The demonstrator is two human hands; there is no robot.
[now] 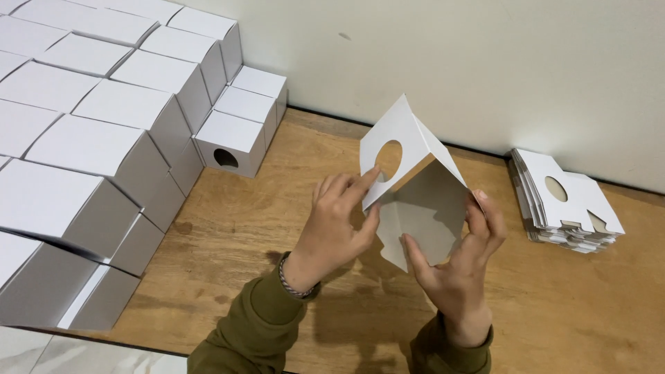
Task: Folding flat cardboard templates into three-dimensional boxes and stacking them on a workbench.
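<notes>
You held a half-opened white carton blank [415, 187] above the middle of the worktop [228, 228], your left hand [336, 225] pinching its left panel and your right hand [460, 260] gripping its right edge. Flat blanks [564, 201] lay stacked at right, finished boxes [104, 138] far left.

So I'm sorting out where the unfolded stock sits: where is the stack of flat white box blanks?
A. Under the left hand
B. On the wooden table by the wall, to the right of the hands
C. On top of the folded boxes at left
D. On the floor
B: the stack of flat blanks lies on the wooden table against the wall, right of the right hand.
</notes>
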